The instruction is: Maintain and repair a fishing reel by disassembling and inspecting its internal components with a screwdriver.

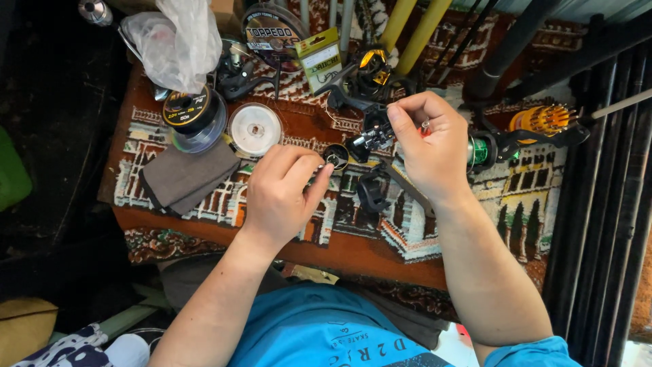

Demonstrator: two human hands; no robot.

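My right hand point(431, 139) grips a black fishing reel body point(372, 136) over a patterned rug point(204, 204) that covers the table. My left hand point(282, 194) pinches a thin metal tool whose tip sits at a small round black reel part point(335, 156). The two hands are close together, almost touching at the reel. Just below the reel lies a loose black reel piece point(371, 194). My fingers hide most of the tool.
Left of the hands lie a grey cloth point(187, 175), a clear line spool point(255, 129) and a dark line spool point(192, 112). A clear plastic bag point(178, 41) and a packet point(320, 60) sit at the back. A second reel with an orange spool point(540, 122) lies right, beside dark rods point(598, 204).
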